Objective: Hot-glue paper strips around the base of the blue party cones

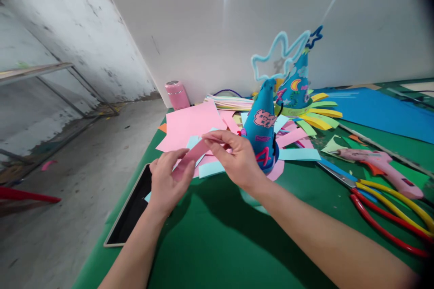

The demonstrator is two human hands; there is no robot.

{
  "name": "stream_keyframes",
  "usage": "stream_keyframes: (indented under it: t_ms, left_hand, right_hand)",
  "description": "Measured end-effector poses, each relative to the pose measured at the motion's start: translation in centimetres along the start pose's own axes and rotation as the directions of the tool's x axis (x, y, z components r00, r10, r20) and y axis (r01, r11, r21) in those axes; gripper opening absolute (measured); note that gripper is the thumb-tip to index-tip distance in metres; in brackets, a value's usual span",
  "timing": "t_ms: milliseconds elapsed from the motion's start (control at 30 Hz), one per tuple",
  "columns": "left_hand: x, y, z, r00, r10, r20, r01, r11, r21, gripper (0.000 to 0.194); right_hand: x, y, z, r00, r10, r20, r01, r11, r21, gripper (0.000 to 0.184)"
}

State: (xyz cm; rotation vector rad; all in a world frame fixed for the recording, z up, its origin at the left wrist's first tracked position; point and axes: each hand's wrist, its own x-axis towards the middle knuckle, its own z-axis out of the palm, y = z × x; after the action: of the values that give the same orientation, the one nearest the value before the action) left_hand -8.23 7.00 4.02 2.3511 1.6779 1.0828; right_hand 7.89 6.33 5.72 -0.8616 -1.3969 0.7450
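A short pink paper strip (192, 155) is stretched between my two hands above the table. My left hand (169, 176) grips its lower end between thumb and fingers. The upper end is pinched by my right hand (233, 151). Just beyond my right hand stands a blue paper cone hat (259, 128) with pink cut-outs and a light-blue star of fuzzy wire (280, 54) at its top. Under and behind the strip lie pink paper sheets (190, 122) and light-blue paper strips (212, 169).
A black tray (130, 212) lies at the table's left edge. Rightward are scissors (379, 207) with red and yellow handles and a pink glue gun (383, 167). A second decorated cone hat (296, 86), fuzzy wires (230, 101) and a pink bottle (177, 95) stand or lie farther back.
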Motion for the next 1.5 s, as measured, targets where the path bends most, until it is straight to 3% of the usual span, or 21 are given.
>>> stream_keyframes:
  t_ms: [67,133,200,267,333,367,433,500,633,833,1033,1233,1367,1500]
  left_hand:
    - [-0.2,1.2,-0.3,0.996,0.021,0.088,-0.014,0.997,-0.076,0.015]
    - [-0.4,2.4,-0.4,0.985,0.005,0.173,0.026,0.984,-0.175,0.015]
    - [-0.8,3.7,-0.4,0.938,-0.085,0.336,0.213,0.907,-0.365,0.015]
    - [-1.4,5.1,-0.2,0.810,-0.128,0.572,0.473,0.719,-0.509,0.018]
    - [-2.2,6.4,0.3,0.625,-0.092,0.775,0.728,0.426,-0.537,0.024]
    - [-2.5,7.0,0.6,0.569,-0.055,0.821,0.794,0.295,-0.531,0.025]
    - [-3.2,8.0,1.3,0.534,-0.020,0.845,0.844,0.073,-0.531,0.019]
    - [-3.6,8.5,1.9,0.534,-0.007,0.845,0.844,-0.055,-0.534,0.016]
    - [-4.0,8.1,2.5,0.560,-0.062,0.826,0.817,-0.122,-0.563,0.016]
    - [-4.3,6.7,2.6,0.560,-0.073,0.825,0.803,-0.197,-0.562,0.021]
    - [-4.4,6.5,2.7,0.520,-0.031,0.854,0.834,-0.196,-0.515,0.024]
    - [-4.4,6.1,2.4,0.521,0.046,0.852,0.843,-0.181,-0.506,0.022]
    - [-4.3,6.3,2.3,0.508,0.022,0.861,0.853,-0.155,-0.499,0.011]
    - [-4.5,6.5,2.5,0.494,-0.014,0.870,0.855,-0.178,-0.488,0.012]
  right_hand:
    - [-0.8,-1.6,-1.9,0.992,-0.122,-0.042,0.121,0.992,-0.033,0.015]
    - [-1.6,-2.9,-3.9,0.983,-0.170,-0.071,0.163,0.983,-0.087,0.016]
    - [-2.6,-3.9,-5.8,0.964,-0.214,-0.156,0.187,0.967,-0.173,0.019]
    - [-4.0,-4.4,-7.3,0.946,-0.248,-0.208,0.181,0.938,-0.295,0.024]
    - [-5.7,-4.3,-8.3,0.942,-0.303,-0.144,0.227,0.891,-0.393,0.030]
    - [-6.6,-4.1,-8.5,0.944,-0.325,-0.050,0.275,0.864,-0.422,0.032]
    - [-8.3,-3.3,-8.6,0.926,-0.333,0.179,0.378,0.810,-0.448,0.034]
    - [-9.5,-2.4,-8.2,0.880,-0.327,0.345,0.463,0.757,-0.462,0.034]
    - [-10.6,-0.8,-7.2,0.831,-0.280,0.481,0.524,0.686,-0.505,0.034]
    - [-10.6,0.0,-7.2,0.864,-0.188,0.466,0.455,0.688,-0.565,0.034]
    - [-10.6,0.4,-6.9,0.848,-0.102,0.521,0.441,0.681,-0.585,0.036]
    - [-10.4,0.7,-6.9,0.839,-0.089,0.537,0.448,0.674,-0.588,0.038]
    - [-10.3,0.5,-6.9,0.830,-0.100,0.549,0.467,0.663,-0.586,0.034]
    - [-10.1,0.2,-7.0,0.830,-0.141,0.539,0.478,0.677,-0.559,0.031]
